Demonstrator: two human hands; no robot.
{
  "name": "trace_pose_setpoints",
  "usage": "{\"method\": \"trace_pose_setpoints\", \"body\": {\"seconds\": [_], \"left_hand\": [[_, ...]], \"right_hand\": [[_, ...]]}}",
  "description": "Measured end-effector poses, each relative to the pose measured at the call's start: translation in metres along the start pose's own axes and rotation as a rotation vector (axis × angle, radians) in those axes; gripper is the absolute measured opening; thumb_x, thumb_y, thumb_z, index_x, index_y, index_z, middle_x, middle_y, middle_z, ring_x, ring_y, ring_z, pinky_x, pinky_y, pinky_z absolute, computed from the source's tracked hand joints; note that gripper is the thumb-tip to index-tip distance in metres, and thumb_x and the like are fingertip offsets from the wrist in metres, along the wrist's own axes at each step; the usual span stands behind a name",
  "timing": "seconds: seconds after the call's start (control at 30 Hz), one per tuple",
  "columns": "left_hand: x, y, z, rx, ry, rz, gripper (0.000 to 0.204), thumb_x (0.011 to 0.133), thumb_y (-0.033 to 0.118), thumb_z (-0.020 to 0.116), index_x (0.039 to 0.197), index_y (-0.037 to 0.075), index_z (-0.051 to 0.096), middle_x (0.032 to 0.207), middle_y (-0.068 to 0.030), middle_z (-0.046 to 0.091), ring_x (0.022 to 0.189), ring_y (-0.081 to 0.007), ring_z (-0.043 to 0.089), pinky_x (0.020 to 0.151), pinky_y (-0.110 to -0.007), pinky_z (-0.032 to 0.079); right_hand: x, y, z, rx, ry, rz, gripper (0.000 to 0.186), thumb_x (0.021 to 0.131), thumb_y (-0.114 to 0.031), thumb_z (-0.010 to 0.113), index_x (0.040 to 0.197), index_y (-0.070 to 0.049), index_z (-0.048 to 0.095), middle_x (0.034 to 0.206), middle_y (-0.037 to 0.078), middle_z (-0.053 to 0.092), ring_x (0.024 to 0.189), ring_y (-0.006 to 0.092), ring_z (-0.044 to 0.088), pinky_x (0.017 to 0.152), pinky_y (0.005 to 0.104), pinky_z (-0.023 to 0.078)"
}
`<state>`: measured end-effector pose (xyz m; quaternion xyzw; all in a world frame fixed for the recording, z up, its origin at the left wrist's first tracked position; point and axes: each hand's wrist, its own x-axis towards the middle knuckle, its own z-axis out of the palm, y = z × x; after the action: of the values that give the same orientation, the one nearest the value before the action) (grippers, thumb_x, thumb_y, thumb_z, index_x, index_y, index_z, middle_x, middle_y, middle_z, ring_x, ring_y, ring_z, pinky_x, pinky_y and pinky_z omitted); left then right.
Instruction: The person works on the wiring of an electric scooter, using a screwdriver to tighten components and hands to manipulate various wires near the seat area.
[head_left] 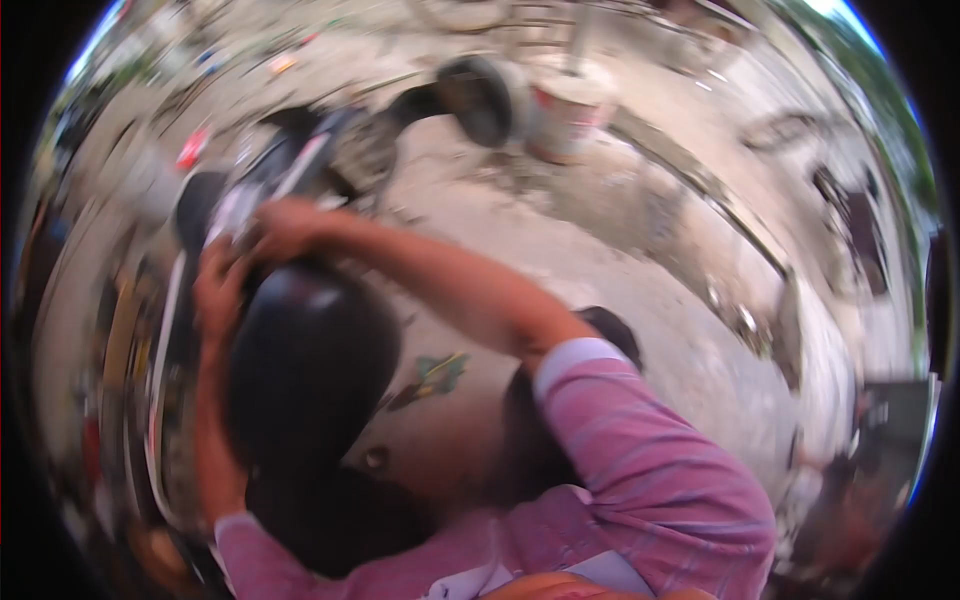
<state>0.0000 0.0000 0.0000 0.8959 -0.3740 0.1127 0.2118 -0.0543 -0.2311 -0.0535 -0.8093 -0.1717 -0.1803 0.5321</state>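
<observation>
A scooter (300,150) with a white body panel and dark trim lies before me, blurred, with its black wheel (480,100) toward the top. Its glossy black seat (310,360) is just below my hands. My right hand (283,230) reaches across from the right to the white panel in front of the seat, fingers bent down and smeared. Just left of it, my left hand (222,280) touches the same area, its fingers also blurred. What either hand holds, if anything, I cannot make out.
A white bucket (565,120) with a pole stands beyond the wheel on dirty concrete (470,230). A wet gutter strip (700,220) runs along the right. Blurred bicycle-like shapes (845,220) are farther right; scattered clutter (120,340) lines the left.
</observation>
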Motion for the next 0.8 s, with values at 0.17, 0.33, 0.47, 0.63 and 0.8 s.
{"method": "trace_pose_setpoints", "body": {"seconds": [0.17,0.33,0.47,0.63,0.8], "left_hand": [[-0.106,-0.005,0.063,-0.219,0.046,-0.135,0.026,0.091,0.024,0.073,0.099,-0.001,0.072,0.137,-0.0141,0.063,0.120,-0.0286,0.063,0.100,-0.037,0.049],[-0.114,0.009,0.137,-0.440,0.096,-0.104,0.022,0.088,0.021,0.075,0.093,0.000,0.068,0.132,-0.0138,0.064,0.119,-0.0275,0.062,0.101,-0.037,0.048],[-0.121,0.021,0.148,-0.514,0.076,-0.130,0.016,0.090,0.014,0.073,0.089,0.001,0.064,0.134,-0.0114,0.063,0.124,-0.0230,0.059,0.108,-0.035,0.042],[-0.116,0.018,0.155,-0.535,0.079,-0.043,0.015,0.090,0.013,0.074,0.089,0.001,0.064,0.134,-0.0121,0.063,0.125,-0.0229,0.057,0.109,-0.036,0.041],[-0.115,0.018,0.148,-0.563,0.048,-0.006,0.014,0.089,0.012,0.074,0.090,0.001,0.065,0.133,-0.0128,0.063,0.125,-0.0236,0.057,0.109,-0.038,0.042]], "right_hand": [[-0.051,0.015,0.035,0.218,-0.560,0.114,0.028,0.093,-0.019,0.070,0.115,-0.002,0.076,0.097,0.009,0.076,0.079,0.0145,0.065,0.077,0.0306,0.053],[-0.083,0.039,0.002,0.124,-0.636,0.291,0.030,0.096,-0.013,0.068,0.123,-0.002,0.073,0.090,0.002,0.069,0.078,0.0095,0.060,0.072,0.0271,0.050],[-0.082,0.032,-0.040,-0.084,-0.519,0.334,0.035,0.094,-0.012,0.067,0.128,-0.002,0.070,0.091,0.002,0.070,0.078,0.0107,0.061,0.072,0.0270,0.051],[-0.103,0.052,-0.072,-0.312,-0.858,0.325,0.025,0.083,-0.011,0.066,0.105,-0.001,0.071,0.089,0.006,0.070,0.078,0.0169,0.063,0.075,0.0318,0.052],[-0.117,0.046,-0.124,-0.206,-0.791,0.712,0.019,0.093,-0.013,0.067,0.109,-0.005,0.070,0.096,0.003,0.070,0.076,0.0114,0.060,0.066,0.0292,0.051]]}}
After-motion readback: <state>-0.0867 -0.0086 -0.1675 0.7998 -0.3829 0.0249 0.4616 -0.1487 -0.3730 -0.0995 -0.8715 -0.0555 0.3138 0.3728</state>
